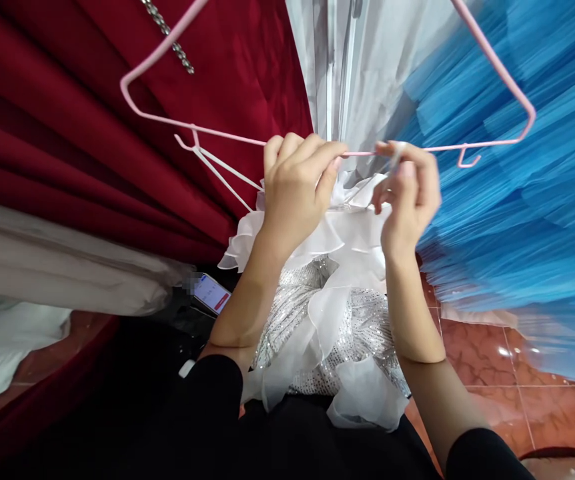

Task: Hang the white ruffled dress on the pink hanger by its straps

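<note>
A pink clothes hanger [232, 137] spans the view, its bottom bar level before me. My left hand [295, 183] is closed over the middle of that bar. My right hand [410, 200], slightly blurred, has curled fingers at the bar, with a thin white strap [398, 155] across them. Below both hands hangs a white dress [325, 313] with organza ruffles and a silver sequined body. Its left-side straps [225, 170] loop over the hanger's left hook [185, 142]. Nothing hangs on the right hook [467, 158]. My wrists and forearms hide parts of the dress.
Dark red fabric [217, 87] hangs at left, with a beaded chain [170, 37] before it. Blue tulle [527, 220] fills the right, above red floor tiles [487, 360]. A lit phone [210, 293] lies beside my left forearm. Pale cloth [67, 260] hangs lower left.
</note>
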`<state>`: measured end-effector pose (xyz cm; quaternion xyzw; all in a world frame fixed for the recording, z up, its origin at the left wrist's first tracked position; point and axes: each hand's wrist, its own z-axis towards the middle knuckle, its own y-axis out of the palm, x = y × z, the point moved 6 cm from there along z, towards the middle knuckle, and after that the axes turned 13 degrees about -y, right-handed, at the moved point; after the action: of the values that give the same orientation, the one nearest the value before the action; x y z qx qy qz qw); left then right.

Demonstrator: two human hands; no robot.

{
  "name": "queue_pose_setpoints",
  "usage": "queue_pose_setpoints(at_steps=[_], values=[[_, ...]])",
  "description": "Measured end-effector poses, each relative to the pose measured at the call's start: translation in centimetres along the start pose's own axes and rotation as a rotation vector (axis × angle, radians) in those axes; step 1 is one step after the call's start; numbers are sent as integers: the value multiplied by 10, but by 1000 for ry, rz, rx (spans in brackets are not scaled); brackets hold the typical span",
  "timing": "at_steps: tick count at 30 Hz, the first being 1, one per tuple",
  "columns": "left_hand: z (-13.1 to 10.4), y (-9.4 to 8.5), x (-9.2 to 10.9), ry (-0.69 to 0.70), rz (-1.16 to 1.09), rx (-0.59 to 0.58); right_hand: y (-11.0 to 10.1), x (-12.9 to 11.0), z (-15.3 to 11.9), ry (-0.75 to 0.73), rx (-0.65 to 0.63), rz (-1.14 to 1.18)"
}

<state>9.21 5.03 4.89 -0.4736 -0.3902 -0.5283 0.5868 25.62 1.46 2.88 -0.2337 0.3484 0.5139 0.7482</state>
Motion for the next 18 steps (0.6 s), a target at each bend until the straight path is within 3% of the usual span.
queue_pose_setpoints(at_steps=[4, 7, 11, 14, 18], values=[[0, 1, 4, 82, 51, -30, -48, -2, -4, -177, 487, 125], [-1, 9, 3, 80, 29, -54, -86, 10, 0, -223, 688, 158], [-7, 19, 10, 100, 58, -71, -107, 21, 18, -148, 640, 162], [-11, 22, 19, 148, 257, -62, -105, 19, 24, -197, 567, 145], [-11, 20, 21, 204, 513, -44, -111, 20, 18, -241, 619, 220]])
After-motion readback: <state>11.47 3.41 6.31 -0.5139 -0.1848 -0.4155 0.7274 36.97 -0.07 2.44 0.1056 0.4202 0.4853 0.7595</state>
